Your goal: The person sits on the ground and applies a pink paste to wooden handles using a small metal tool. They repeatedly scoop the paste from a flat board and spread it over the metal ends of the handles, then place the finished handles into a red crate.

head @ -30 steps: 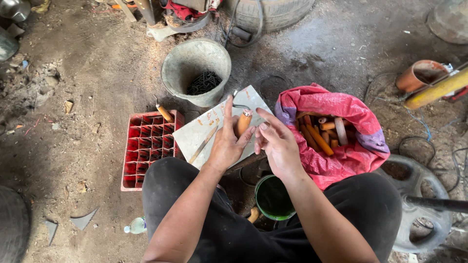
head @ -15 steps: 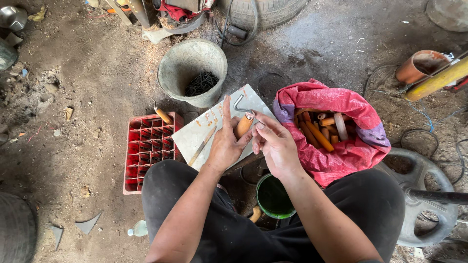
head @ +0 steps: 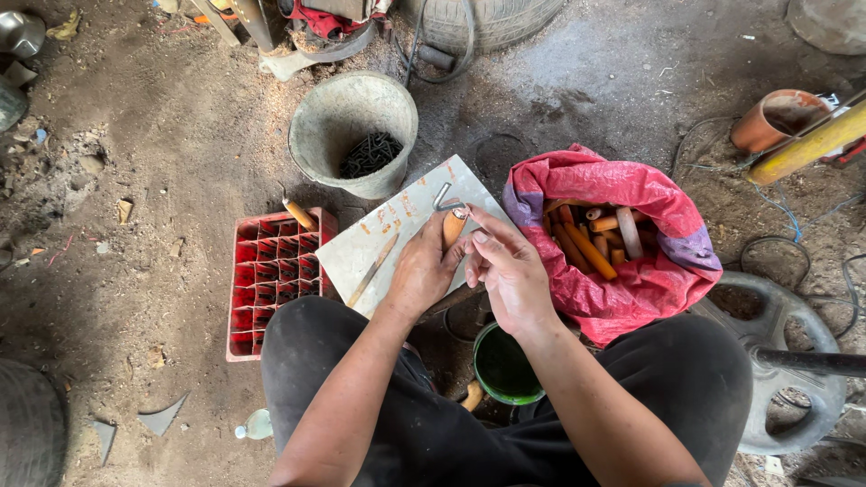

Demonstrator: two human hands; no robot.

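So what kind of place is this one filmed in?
Probably an informal workshop or repair yard with a dirt floor: a tyre lies at the top, a metal wheel at the right, and a grey bucket holds dark metal bits.

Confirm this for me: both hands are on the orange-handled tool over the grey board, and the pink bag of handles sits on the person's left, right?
Not quite. The head view shows the pink bag on the person's right. The left hand and right hand do hold the orange-handled tool over the grey board.

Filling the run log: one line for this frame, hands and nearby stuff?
left hand: grips orange handle | right hand: fingertips at handle's metal end | beneath: grey board | right: pink bag of handles | left: red crate
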